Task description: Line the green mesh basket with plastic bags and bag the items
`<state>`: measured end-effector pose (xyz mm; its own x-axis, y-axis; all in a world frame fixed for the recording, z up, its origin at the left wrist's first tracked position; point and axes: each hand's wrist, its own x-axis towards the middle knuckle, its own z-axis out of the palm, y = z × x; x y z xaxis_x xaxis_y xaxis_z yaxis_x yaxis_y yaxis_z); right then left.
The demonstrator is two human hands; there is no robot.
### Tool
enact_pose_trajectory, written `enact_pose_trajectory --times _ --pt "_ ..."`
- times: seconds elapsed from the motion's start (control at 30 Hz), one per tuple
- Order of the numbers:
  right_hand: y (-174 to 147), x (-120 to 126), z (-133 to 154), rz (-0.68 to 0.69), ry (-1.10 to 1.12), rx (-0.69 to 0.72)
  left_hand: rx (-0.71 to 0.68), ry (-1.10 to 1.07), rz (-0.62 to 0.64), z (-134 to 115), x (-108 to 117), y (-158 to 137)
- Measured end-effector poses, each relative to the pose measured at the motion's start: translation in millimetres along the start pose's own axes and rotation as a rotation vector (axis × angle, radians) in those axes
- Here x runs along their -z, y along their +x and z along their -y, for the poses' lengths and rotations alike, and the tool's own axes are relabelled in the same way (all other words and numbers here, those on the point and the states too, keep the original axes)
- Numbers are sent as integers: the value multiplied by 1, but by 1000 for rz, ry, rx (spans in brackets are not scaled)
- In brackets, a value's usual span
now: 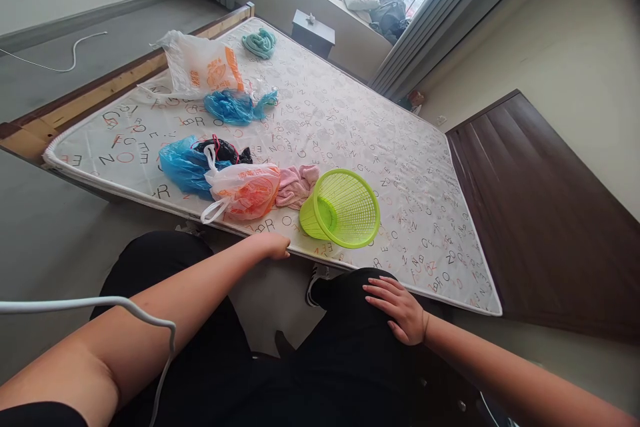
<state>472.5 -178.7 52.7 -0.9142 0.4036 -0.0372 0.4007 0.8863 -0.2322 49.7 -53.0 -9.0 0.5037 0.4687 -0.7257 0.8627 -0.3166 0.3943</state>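
Observation:
My left hand (276, 246) is at the front edge of the mattress (345, 137), its fingers curled in; what they hold, if anything, is hidden. My right hand (400, 309) lies on my right knee with its fingers apart, holding nothing. On the mattress beyond my left hand, a lime-green plastic basket (313, 217) leans on its side with its mouth facing right. Left of it lie a pink cloth (296, 187), a tied white-and-orange plastic bag (245, 192), a blue plastic bag (184, 163) and a black bag (225, 150).
Further back on the mattress are another blue bag (233, 107), a large white-and-orange bag (200, 67) and a teal cloth (259, 44). A dark headboard (545, 213) stands at right. A white cable (125, 305) crosses over my left arm. A small nightstand (314, 33) stands near the window.

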Motion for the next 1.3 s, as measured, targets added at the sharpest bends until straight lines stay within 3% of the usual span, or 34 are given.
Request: enact_pose_trajectory --times 1.3 --pt "0 0 1 -22 8 -17 -2 -12 -10 0 0 -1"
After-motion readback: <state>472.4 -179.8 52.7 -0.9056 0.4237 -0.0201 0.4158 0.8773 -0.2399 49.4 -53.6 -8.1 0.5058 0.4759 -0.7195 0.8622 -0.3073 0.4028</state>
